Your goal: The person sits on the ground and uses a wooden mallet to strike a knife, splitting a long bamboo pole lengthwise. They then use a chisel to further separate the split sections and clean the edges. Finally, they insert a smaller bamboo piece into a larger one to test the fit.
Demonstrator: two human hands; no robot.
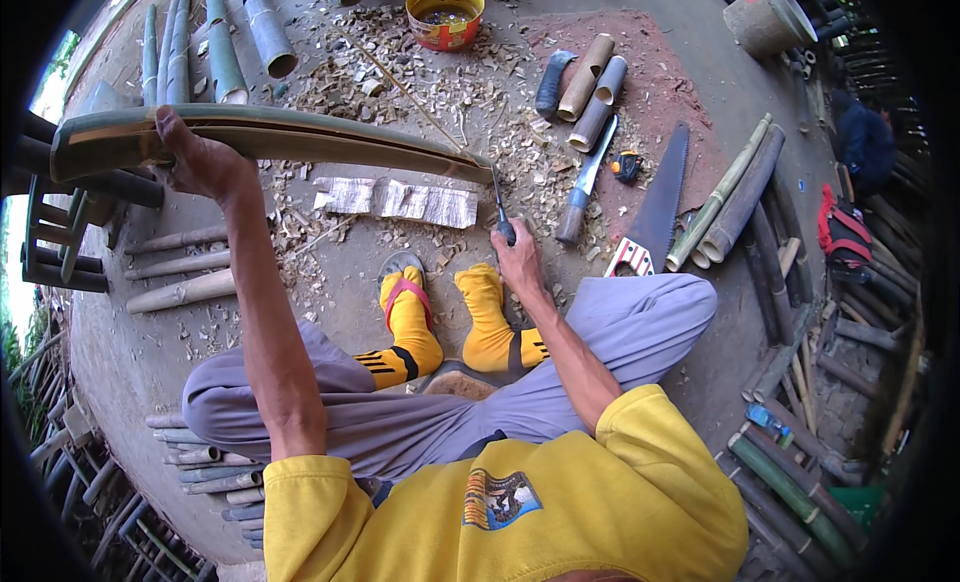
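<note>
From where I stand, the person sits low, knees spread, with a long split bamboo (320,140) slanting across in front of them above the floor (340,242). The left grip (208,166) is curled firmly round the bamboo near its left end, thumb up on the near side; I can't see all the fingers beneath. A long slit runs along the side facing the person. That left end lies by a dark rack (65,232), though I can't tell whether it rests there.

The right grip (519,254) is closed tight round the black handle of a thin metal tool (497,194), whose shaft reaches up to the bamboo's right end; whether the tip touches I can't make out.

Under the bamboo lies a crinkled pale strip (396,202), and just below it are the person's yellow socks (412,332). Chips (345,74) litter the ground beyond, up to a red and yellow bowl (445,40). Off to the right are some short tubes (587,77), a knife (592,167) with its blade pointing away, a small tape measure (627,167) beside it, and a saw (662,197), handle nearest the person's knee. Poles (740,197) lie next to the saw, and a bucket (765,20) leans at the far right.
</note>
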